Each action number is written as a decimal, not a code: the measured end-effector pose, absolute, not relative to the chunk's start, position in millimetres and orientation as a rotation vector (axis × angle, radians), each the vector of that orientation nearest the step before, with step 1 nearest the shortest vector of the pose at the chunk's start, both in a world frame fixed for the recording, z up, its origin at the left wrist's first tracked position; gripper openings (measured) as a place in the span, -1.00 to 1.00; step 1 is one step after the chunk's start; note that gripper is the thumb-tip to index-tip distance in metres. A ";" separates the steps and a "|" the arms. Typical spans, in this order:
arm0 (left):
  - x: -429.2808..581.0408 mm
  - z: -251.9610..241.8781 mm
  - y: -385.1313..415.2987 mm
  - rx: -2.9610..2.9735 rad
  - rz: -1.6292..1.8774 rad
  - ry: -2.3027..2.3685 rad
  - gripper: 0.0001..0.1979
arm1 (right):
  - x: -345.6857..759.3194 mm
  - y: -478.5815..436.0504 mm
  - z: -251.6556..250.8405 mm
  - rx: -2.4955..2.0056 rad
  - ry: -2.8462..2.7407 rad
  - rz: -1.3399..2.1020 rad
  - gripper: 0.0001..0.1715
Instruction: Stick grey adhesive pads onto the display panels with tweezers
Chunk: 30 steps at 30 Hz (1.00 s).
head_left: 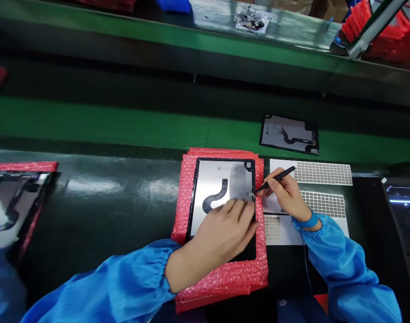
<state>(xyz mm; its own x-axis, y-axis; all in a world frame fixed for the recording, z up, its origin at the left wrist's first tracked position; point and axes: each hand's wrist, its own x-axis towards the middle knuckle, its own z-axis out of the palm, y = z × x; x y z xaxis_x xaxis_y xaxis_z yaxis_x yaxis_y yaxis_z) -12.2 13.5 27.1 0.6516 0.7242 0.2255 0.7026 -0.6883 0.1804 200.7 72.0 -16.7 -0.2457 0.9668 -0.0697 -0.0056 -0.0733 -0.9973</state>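
Note:
A tablet screen panel (205, 184) lies back side up, with a silver backing, a black frame and a curved black flex cable (216, 196). Under it is a stack of red bubble-wrap sheets (221, 278). My left hand (225, 226) lies across the panel's lower right, fingers bent with their tips by the right edge and the thumb apart; it holds nothing that I can see. My right hand (285, 193) grips slim black tweezers (275, 178), their tip at the panel's right edge beside a small pale tab (251, 194).
Sheets of small square stickers (322, 172) lie to the right. Behind them rests another screen panel (288, 134). A partly visible panel (16, 206) is at far left, near a blue sleeve (4, 282). The raised shelf (211, 22) holds small parts (252, 20) and red wrap (386, 36).

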 end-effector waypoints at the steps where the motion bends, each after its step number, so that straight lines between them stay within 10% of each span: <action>1: -16.0 21.7 15.5 2.768 0.428 1.250 -0.71 | 200.7 72.0 -18.8 -1.128 -1.338 1.459 -0.62; 30: -20.1 8.5 12.3 2.821 0.364 1.300 -0.51 | 196.1 73.4 -17.4 -1.167 -1.221 1.557 -0.53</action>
